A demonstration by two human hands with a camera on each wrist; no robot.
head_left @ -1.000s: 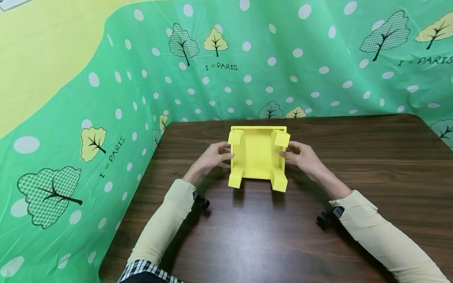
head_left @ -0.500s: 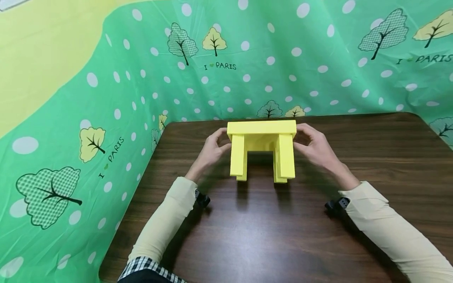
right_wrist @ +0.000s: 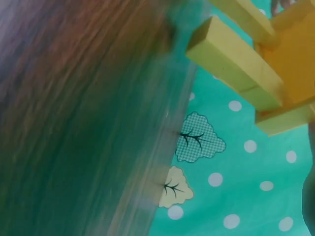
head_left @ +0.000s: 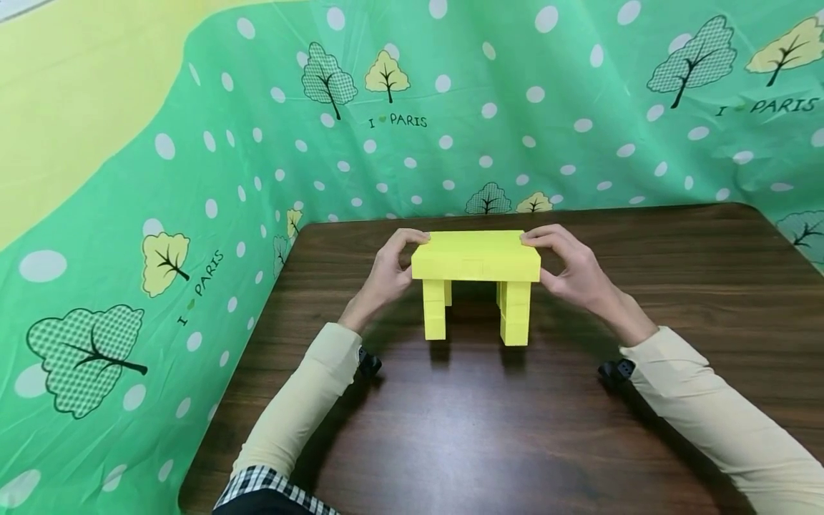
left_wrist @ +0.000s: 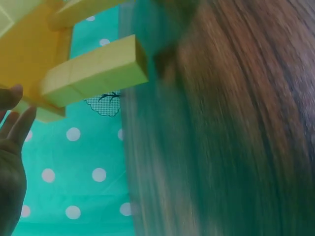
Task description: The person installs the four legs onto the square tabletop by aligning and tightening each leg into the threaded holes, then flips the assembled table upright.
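A small yellow toy table [head_left: 476, 254] stands upright in the head view, top up and legs down. Shadows fall just below its feet, and it seems to hang slightly above the wooden table [head_left: 444, 443]. My left hand [head_left: 387, 270] grips the left edge of its top, fingers above and thumb at the side. At the right edge, my right hand [head_left: 582, 277] holds it likewise. From the left wrist, a yellow leg [left_wrist: 96, 71] shows with a block seam; the right wrist view has a similar leg [right_wrist: 238, 66] and the underside.
A green cloth [head_left: 444, 143] with white dots and printed trees hangs behind the wooden table and along its left side. Dark wrist cameras [head_left: 368, 363] sit at both cuffs.
The toy table has tipped from showing its underside and leg ends to standing level, top up. Both hands have turned with it, their fingers now over the top's edges.
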